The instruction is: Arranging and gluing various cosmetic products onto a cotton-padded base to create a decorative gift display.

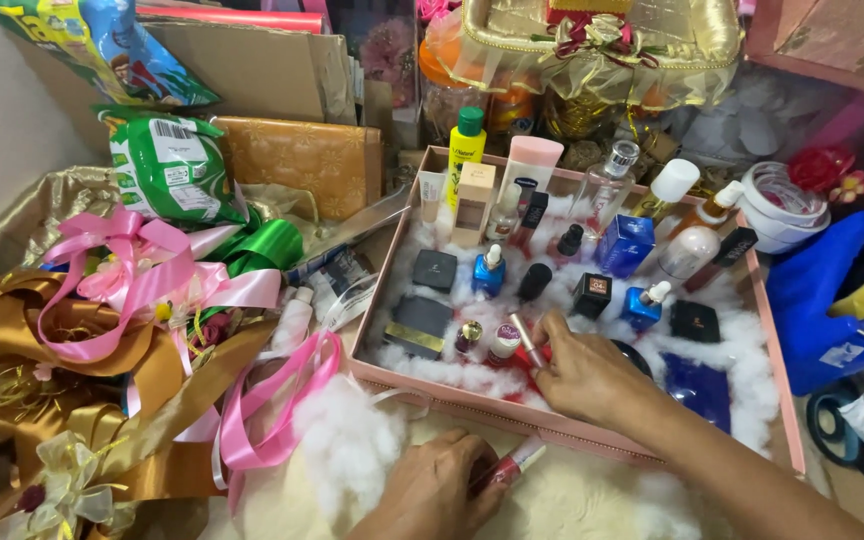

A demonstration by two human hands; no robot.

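Placing a slim pink tube into the pink tray (already mostly filled), the right hand pinches it; the left hand grips a lip-gloss tube, not yet placed

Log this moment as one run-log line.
left hand: holds pink tube | right hand: sets slim tube in pink tray

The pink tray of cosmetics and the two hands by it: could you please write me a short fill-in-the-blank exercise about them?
1. The right hand holds a slim tube over the ____ tray.
2. The left hand, outside the tray, holds a lip gloss tube with a ____ cap.
3. The cosmetics rest on white ____.
4. The yellow bottle has a ____ cap.

Missing words: pink; white; fluff; green
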